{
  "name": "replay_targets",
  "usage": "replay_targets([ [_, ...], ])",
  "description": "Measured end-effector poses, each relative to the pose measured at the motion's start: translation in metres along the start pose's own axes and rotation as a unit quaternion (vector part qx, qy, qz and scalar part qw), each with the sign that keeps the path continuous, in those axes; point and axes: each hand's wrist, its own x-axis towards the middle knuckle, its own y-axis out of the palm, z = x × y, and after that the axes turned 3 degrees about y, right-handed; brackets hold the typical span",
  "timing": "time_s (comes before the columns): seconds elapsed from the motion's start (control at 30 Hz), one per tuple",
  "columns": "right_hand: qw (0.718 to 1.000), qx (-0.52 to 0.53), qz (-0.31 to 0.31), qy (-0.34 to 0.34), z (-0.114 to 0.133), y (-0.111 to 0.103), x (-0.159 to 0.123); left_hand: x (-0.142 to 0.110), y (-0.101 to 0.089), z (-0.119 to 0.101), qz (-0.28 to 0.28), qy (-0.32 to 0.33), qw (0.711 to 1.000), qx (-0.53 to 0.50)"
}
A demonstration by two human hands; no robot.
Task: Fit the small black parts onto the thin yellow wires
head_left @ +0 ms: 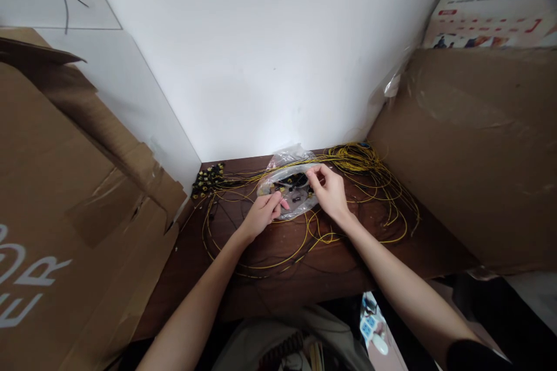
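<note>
A clear plastic bag (287,155) lies spread on the dark table, its mouth turned up around small black and yellow parts (297,181). At the bag's lower left, my left hand (263,213) is closed with thumb and forefinger together; whatever it grips is too small to make out. My right hand (329,190) pinches thumb and forefinger at the bag's right rim, and what sits between those fingertips is unclear. Yellow and black cables (261,175) run behind the hands, with a cluster of black and yellow connector ends (208,181) at the left.
A large coil of yellow cable (354,157) lies at the back right of the brown table (278,243). More loops of yellow cable (261,267) spread in front. Cardboard boxes flank the table at left (65,185) and right (470,156); a white wall (270,58) stands behind.
</note>
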Motion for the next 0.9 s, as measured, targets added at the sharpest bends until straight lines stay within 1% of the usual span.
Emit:
replay_targets([
  [0.23, 0.992, 0.089, -0.071, 0.055, -0.01, -0.002, 0.004, -0.001, -0.001, 0.002, -0.001, 0.004, 0.999, 0.051],
  [0.3, 0.986, 0.129, -0.081, 0.064, -0.01, -0.002, 0.006, -0.002, -0.001, 0.003, 0.003, 0.012, 0.999, 0.053],
  [0.37, 0.98, 0.17, -0.076, 0.065, -0.009, -0.002, 0.007, -0.002, -0.002, 0.002, 0.007, 0.02, 0.999, 0.049],
  [0.47, 0.972, 0.222, -0.039, 0.064, -0.003, -0.002, 0.006, -0.002, -0.002, 0.0, -0.008, 0.012, 1.0, 0.019],
  [0.57, 0.965, 0.254, 0.03, 0.06, 0.003, 0.0, 0.004, -0.001, -0.003, 0.001, -0.042, -0.004, 0.999, -0.029],
  [0.63, 0.96, 0.261, 0.084, 0.055, 0.006, 0.003, 0.002, 0.0, -0.004, 0.002, -0.06, -0.004, 0.996, -0.064],
  [0.7, 0.956, 0.259, 0.123, 0.054, 0.007, 0.006, -0.001, 0.001, -0.004, 0.004, -0.07, -0.004, 0.993, -0.098],
  [0.77, 0.956, 0.252, 0.14, 0.053, 0.006, 0.008, -0.003, 0.001, -0.003, 0.004, -0.077, -0.006, 0.989, -0.122],
  [0.9, 0.96, 0.235, 0.146, 0.047, 0.004, 0.011, -0.006, 0.0, 0.0, 0.001, -0.081, 0.001, 0.987, -0.136],
])
